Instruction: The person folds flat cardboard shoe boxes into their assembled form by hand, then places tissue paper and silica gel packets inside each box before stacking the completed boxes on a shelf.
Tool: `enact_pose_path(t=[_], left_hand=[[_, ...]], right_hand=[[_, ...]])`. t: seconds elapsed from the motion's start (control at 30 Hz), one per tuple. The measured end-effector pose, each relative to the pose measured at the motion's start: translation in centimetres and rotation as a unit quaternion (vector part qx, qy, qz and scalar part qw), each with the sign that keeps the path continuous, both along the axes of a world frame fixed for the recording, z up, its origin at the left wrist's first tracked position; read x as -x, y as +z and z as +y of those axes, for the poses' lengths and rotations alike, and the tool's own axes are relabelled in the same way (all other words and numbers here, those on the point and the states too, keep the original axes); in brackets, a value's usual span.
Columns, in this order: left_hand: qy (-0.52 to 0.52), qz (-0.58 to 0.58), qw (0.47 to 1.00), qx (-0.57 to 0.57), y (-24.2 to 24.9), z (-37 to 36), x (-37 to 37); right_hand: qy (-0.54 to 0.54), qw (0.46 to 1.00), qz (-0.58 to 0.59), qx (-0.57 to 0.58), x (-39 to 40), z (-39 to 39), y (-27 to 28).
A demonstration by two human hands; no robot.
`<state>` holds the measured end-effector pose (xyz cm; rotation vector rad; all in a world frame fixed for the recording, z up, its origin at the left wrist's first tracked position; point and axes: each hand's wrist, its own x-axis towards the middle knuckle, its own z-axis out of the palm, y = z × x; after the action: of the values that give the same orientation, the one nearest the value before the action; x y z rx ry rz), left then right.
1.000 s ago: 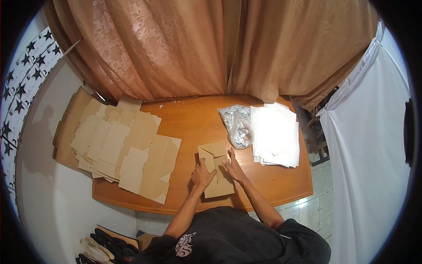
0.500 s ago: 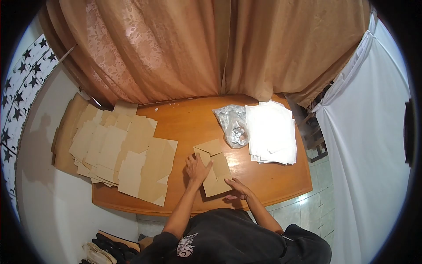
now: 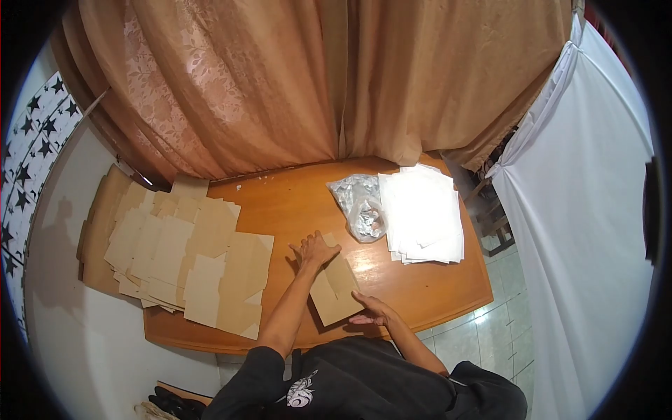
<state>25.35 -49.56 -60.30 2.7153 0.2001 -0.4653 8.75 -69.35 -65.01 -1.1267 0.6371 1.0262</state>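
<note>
A small folded cardboard box (image 3: 333,292) lies on the wooden table in front of me, its flaps on top. Across its far end rests my left hand (image 3: 315,252), open with the fingers spread, and it covers part of the far flap. My right hand (image 3: 373,311) is at the near right corner of the box, thumb close to the edge and the other fingers stretched out below it, also open.
On the left of the table (image 3: 280,189) is a spread pile of flat cardboard pieces (image 3: 168,252). A clear plastic bag (image 3: 365,218) of silvery bits stands beyond the box, beside a stack of white paper sheets (image 3: 423,217). Brown curtains (image 3: 231,84) hang behind.
My left hand has slid from the left side of the box to its far end, over the flap. The right hand stays by the near corner. The camera view has shifted slightly.
</note>
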Motion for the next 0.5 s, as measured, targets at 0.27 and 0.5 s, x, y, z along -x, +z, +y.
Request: enact_pose_path(t=[0.27, 0.5], left_hand=[[0.045, -0.113, 0.99, 0.07, 5.9, 5.0, 2.2], [0.104, -0.314, 0.93, 0.161, 8.3, 10.3, 6.6]], right_hand=[[-0.071, 0.988, -0.127, 0.049, -1.4, 0.9, 4.5], [0.039, 0.88, -0.403, 0.25, -5.2, 0.6, 10.7]])
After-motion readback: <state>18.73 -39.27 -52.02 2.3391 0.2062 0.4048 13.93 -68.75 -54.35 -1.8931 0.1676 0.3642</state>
